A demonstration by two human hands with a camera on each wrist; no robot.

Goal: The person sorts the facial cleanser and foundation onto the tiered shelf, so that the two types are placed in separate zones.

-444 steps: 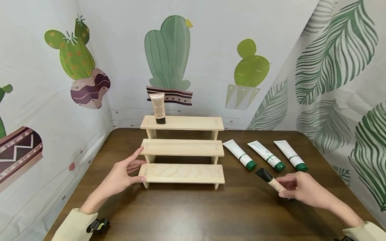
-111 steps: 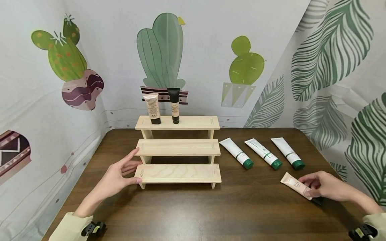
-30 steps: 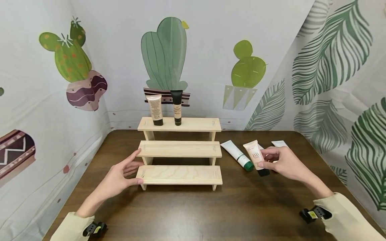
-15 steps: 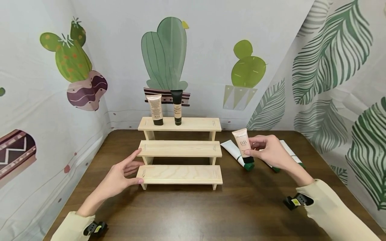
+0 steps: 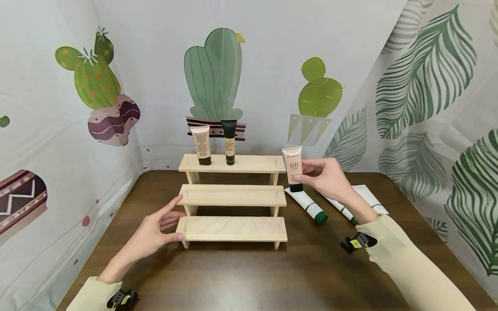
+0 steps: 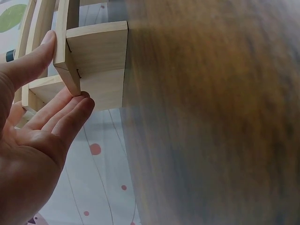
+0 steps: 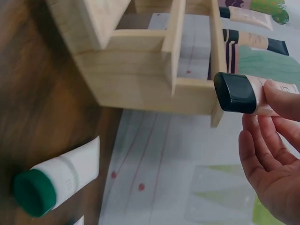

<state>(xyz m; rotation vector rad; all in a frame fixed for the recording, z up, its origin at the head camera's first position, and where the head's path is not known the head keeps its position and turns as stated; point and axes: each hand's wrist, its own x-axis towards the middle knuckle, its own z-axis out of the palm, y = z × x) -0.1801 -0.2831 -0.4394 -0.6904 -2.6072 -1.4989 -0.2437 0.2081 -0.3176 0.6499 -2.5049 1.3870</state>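
right hand [image 5: 326,178] pinched one pink "BB" tube [image 5: 293,163] right of centre, left hand [image 5: 152,234] gripped one three-tier wooden stand [image 5: 233,195] mid-frame, two cosmetic tubes [image 5: 230,147] stood on top, three white tubes [image 5: 306,204] lay at right

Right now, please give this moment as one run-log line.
right hand: holds BB tube near rack | left hand: touches its left end | top shelf: two tubes upright | table: three white tubes lying

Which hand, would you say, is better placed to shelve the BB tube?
Probably the right hand: it pinches the BB tube near the top shelf, while the left hand, farther off, holds the wooden stand.
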